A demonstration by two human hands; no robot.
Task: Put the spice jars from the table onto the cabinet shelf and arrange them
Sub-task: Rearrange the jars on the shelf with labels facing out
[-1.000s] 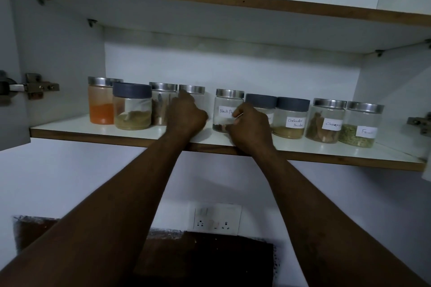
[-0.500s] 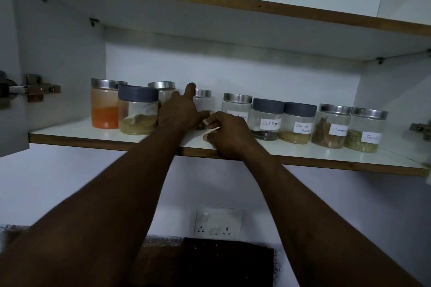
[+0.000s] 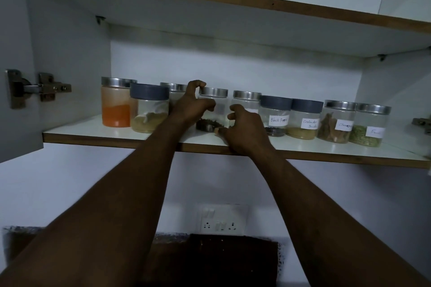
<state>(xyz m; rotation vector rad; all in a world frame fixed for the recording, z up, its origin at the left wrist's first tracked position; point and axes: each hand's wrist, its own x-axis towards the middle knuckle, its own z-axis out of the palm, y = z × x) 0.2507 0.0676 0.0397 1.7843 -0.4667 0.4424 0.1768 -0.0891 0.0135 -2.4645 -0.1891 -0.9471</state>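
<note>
Left hand (image 3: 190, 106): raised to the white laminate cabinet shelf with the brown wooden edge (image 3: 93, 131); fingers curled around the clear glass jar with a steel lid and dark contents at its bottom (image 3: 213, 109), one finger hooked over the lid rim, thumb across the glass. Grasping.

Right hand (image 3: 245, 128): at the front of the same shelf, just right of that jar; fingers bent toward its lower side, thumb near its base. Whether it touches the glass cannot be told; the hand is half-closed, gripping nothing that can be seen.

Items on the shelf, placed relative to the grasped jar:
- Far left: clear jar of orange powder, steel lid (image 3: 116, 102).
- Left, nearer the shelf front: clear jar of pale tan powder, grey-blue plastic lid (image 3: 149, 108).
- Immediately left and behind: steel-lidded clear jar (image 3: 173, 91), mostly hidden by the left hand.
- Immediately right: steel-lidded clear jar (image 3: 246, 102), lower part hidden behind the right hand.
- Further right: grey-blue-lidded jar labelled "Black Pepper" (image 3: 275, 115); then a grey-blue-lidded jar of yellow-brown powder with a white handwritten label (image 3: 305, 119).
- Further right still: steel-lidded jar of brown bark pieces (image 3: 338, 121).
- Far right: steel-lidded jar of green seeds (image 3: 369, 126).

All jars stand upright.
</note>
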